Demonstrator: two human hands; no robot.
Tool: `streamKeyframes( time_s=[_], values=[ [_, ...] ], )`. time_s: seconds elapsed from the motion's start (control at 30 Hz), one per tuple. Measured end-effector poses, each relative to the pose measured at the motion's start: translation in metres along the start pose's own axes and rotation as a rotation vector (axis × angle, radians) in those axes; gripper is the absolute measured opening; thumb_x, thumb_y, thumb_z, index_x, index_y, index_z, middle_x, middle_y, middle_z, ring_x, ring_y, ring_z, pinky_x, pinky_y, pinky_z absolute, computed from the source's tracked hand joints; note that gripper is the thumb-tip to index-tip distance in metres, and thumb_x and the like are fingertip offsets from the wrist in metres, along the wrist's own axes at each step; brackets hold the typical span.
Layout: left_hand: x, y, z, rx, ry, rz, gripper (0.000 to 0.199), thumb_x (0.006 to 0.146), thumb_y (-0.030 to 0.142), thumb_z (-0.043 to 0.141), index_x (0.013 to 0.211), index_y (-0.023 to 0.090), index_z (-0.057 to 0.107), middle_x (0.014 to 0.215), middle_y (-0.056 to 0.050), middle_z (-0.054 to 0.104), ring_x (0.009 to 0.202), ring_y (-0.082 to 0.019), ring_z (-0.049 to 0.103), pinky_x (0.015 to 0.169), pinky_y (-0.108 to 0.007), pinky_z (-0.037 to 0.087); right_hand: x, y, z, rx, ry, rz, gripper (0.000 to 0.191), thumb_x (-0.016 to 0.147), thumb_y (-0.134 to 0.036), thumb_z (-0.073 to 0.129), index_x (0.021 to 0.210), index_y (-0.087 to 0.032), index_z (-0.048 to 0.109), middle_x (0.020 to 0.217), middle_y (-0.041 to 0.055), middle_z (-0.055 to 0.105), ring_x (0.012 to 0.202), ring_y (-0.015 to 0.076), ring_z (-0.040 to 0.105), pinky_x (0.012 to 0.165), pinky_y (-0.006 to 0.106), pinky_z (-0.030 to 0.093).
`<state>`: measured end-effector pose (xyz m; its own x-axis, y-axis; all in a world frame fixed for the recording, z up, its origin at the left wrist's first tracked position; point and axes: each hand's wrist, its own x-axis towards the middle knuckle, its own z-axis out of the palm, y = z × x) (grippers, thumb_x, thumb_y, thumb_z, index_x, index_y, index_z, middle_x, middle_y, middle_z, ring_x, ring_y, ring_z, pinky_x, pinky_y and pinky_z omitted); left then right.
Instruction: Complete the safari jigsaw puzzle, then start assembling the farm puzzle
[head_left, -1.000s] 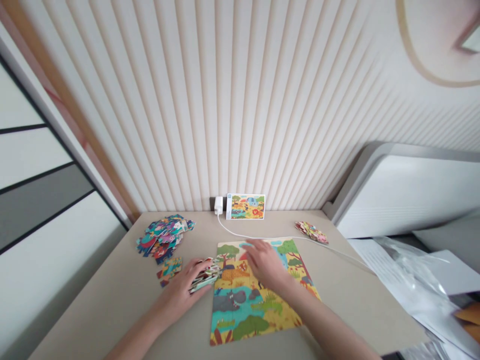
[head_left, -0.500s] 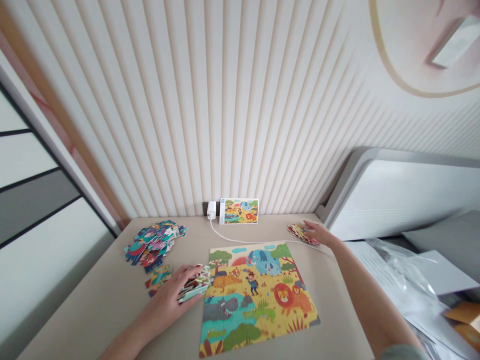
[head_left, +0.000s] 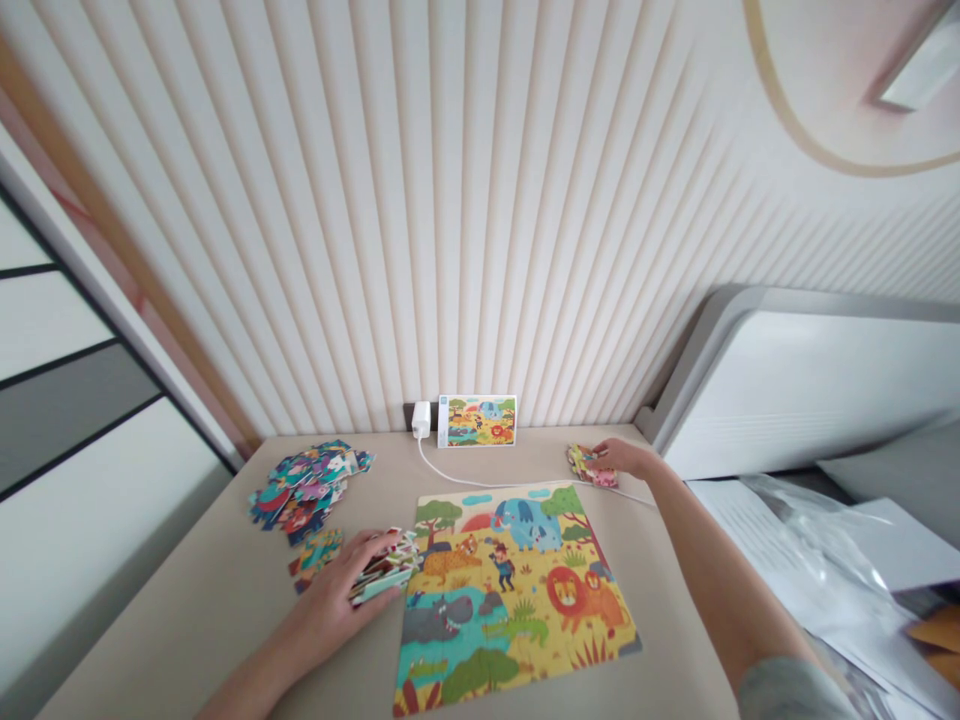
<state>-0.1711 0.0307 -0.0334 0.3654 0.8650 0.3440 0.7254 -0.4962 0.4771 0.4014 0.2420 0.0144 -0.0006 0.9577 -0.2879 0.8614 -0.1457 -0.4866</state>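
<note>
**Step in Hand: Gathering Loose Stock**

Your left hand held a stack of multicoloured jigsaw pieces, its fingers curled over the stack, just beside the rectangular safari-scene jigsaw puzzle on the beige desk. Your right hand was at a small heap of red-and-yellow jigsaw pieces; its fingers touched the heap, but you could not tell whether they gripped it. The step appeared to be gathering pieces; the next move called for lifting that heap without scattering it.

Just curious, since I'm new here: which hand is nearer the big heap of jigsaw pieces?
Left. The left hand is just in front of the heap, not touching it; the right hand is across the jigsaw puzzle.
</note>
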Motion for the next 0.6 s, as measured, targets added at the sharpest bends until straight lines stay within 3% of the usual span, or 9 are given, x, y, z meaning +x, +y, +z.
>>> streamKeyframes(
  time_s=[0.13,0.2,0.43,0.6],
  values=[
    [0.001,0.003,-0.002,-0.011,0.002,-0.016,0.048,0.096,0.040,0.065,0.141,0.029,0.053,0.139,-0.009,0.064,0.127,-0.026,0.064,0.107,-0.038,0.053,0.000,-0.008,-0.007,-0.016,-0.100,0.046,0.055,0.055,-0.065,0.086,0.078,-0.015,0.079,0.074,0.0102,0.075,0.078,0.0265,0.068,0.068,0.032,0.049],
    [-0.001,0.001,0.000,-0.027,0.008,-0.021,0.049,0.096,0.040,0.066,0.142,0.029,0.052,0.140,-0.009,0.064,0.127,-0.027,0.064,0.107,-0.039,0.054,-0.003,-0.013,-0.008,-0.003,-0.102,0.056,0.054,0.053,-0.065,0.087,0.074,-0.015,0.077,0.068,0.0092,0.072,0.074,0.0259,0.067,0.066,0.032,0.048],
    [-0.006,-0.004,0.005,-0.046,0.038,-0.173,0.083,0.090,0.041,0.073,0.159,0.028,0.029,0.144,-0.012,0.062,0.124,-0.030,0.067,0.103,-0.044,0.057,-0.025,-0.040,0.011,0.221,0.034,-0.024,0.061,0.063,-0.052,0.089,0.108,-0.017,0.065,0.086,0.0083,0.076,0.069,0.0196,0.069,0.058,0.026,0.050],
    [0.001,0.010,-0.001,-0.072,0.051,-0.136,0.063,0.090,0.038,0.071,0.148,0.028,0.049,0.140,-0.009,0.065,0.123,-0.028,0.068,0.104,-0.040,0.056,-0.040,-0.084,0.020,0.432,0.157,-0.158,0.059,0.080,-0.058,0.075,0.119,-0.021,0.051,0.105,0.0124,0.075,0.081,0.0213,0.074,0.066,0.030,0.059]
  ],
)
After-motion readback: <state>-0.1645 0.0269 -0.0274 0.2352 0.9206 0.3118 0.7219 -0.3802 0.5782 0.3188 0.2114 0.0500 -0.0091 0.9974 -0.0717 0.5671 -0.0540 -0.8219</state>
